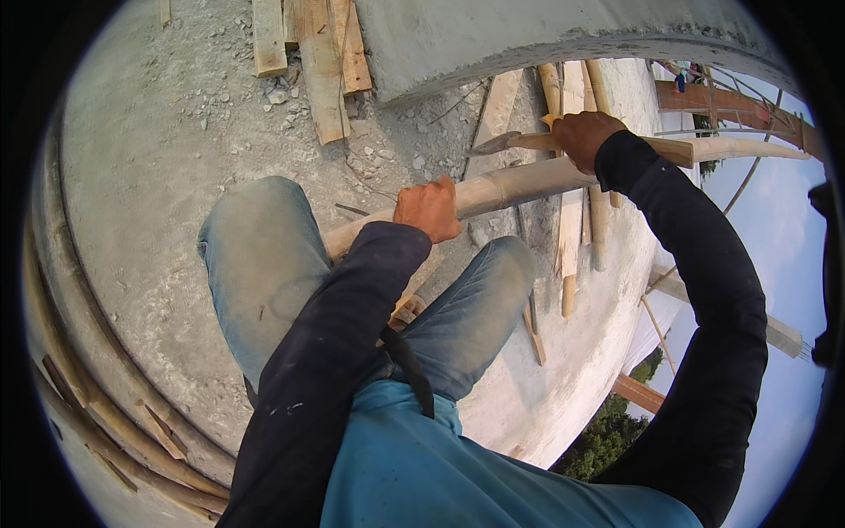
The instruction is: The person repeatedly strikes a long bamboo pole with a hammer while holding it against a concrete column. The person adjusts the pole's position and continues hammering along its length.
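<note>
Left hand is gripping the bamboo pole mid-length, fingers clenched round it; right hand is clutching a blade's wooden handle w/ the tip on the pole. Pole's lying across the knees over the concrete slab: probably stiff, smooth, lightish, so holding near the cut is steadying it

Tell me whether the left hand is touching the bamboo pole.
Touching. The head view shows the left hand wrapped around the bamboo pole, fingers closed over its top.

pale tan bamboo pole, faded blue jeans, seemingly black sleeves.
</note>
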{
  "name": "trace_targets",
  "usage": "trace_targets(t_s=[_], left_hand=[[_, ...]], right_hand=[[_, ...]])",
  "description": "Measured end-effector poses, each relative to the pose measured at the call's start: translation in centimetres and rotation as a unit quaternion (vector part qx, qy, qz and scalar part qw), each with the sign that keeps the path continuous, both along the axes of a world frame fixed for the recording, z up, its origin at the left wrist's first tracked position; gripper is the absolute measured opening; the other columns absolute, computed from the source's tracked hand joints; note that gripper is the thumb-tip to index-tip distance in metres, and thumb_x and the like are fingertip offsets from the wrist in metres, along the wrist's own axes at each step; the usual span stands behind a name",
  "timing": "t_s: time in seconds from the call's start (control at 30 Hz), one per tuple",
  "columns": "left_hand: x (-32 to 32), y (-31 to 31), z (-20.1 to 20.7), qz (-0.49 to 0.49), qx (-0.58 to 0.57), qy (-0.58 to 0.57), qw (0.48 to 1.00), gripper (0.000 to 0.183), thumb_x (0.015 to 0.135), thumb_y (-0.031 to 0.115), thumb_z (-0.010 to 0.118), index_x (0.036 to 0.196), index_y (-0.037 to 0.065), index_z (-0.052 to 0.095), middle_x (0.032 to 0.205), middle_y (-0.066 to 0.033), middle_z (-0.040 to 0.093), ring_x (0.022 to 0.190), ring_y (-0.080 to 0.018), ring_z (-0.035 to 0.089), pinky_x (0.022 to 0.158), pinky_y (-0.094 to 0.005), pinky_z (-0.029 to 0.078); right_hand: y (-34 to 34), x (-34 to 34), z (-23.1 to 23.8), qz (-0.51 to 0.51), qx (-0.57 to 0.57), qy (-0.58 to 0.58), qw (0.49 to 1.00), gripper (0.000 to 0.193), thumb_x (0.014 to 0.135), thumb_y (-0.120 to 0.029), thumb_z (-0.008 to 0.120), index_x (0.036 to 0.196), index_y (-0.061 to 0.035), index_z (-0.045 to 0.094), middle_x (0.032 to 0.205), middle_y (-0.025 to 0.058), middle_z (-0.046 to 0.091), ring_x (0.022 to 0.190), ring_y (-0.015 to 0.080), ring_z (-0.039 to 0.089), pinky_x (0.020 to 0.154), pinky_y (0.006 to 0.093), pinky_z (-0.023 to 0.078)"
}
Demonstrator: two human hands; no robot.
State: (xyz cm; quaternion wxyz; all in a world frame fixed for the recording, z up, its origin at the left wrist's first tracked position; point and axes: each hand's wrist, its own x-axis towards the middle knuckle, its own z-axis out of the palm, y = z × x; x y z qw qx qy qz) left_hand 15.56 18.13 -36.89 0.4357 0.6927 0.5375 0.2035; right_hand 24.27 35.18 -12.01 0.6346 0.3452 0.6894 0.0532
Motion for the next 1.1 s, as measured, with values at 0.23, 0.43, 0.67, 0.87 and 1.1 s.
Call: trace_targets(t_s=[0.23,0.43,0.67,0.87,1.1], left_hand=[[-0.1,0.0,0.1,-0.002,-0.005,-0.004,1.0,0.057,0.067,0.034,0.084,0.103,-0.003,0.061,0.092,-0.0246,0.073,0.083,-0.0409,0.074,0.076,-0.0504,0.058],[-0.1,-0.3,0.3,-0.01,0.0,0.006,1.0,0.057,0.067,0.034,0.085,0.104,-0.003,0.061,0.091,-0.0237,0.073,0.083,-0.0404,0.074,0.074,-0.0486,0.059],[-0.2,0.0,0.3,0.01,0.011,0.006,1.0,0.052,0.067,0.031,0.083,0.101,-0.002,0.062,0.088,-0.0239,0.073,0.08,-0.0407,0.074,0.073,-0.0493,0.058],[0.1,-0.3,0.6,0.001,0.005,0.002,1.0,0.053,0.067,0.031,0.084,0.101,-0.002,0.061,0.089,-0.0241,0.073,0.081,-0.0403,0.074,0.074,-0.0492,0.059],[-0.2,-0.1,1.1,-0.008,0.007,0.01,1.0,0.056,0.065,0.031,0.085,0.102,-0.003,0.061,0.091,-0.0245,0.073,0.081,-0.0386,0.075,0.073,-0.0483,0.059]], right_hand=[[0.0,1.5,0.2,0.0,0.11,0.097,0.989,0.028,0.086,-0.008,0.072,0.113,-0.0008,0.07,0.114,0.0162,0.072,0.106,0.0302,0.072,0.092,0.0459,0.058],[-0.9,1.5,0.0,0.037,0.013,-0.005,0.999,0.022,0.086,-0.005,0.07,0.108,-0.0022,0.072,0.11,0.0132,0.075,0.107,0.03,0.072,0.089,0.0441,0.059],[-2.7,1.8,0.9,-0.019,0.013,0.032,0.999,0.019,0.088,-0.004,0.066,0.106,-0.0044,0.073,0.108,0.0149,0.074,0.106,0.0305,0.072,0.091,0.0433,0.058],[-0.9,5.1,1.2,0.02,0.154,0.148,0.977,0.021,0.088,-0.006,0.065,0.109,-0.004,0.066,0.101,0.0153,0.071,0.1,0.0312,0.071,0.09,0.0452,0.056],[-4.6,8.8,0.4,-0.012,0.114,0.154,0.981,0.021,0.088,-0.014,0.067,0.107,-0.005,0.066,0.094,0.0163,0.073,0.095,0.0354,0.072,0.084,0.0474,0.057]])
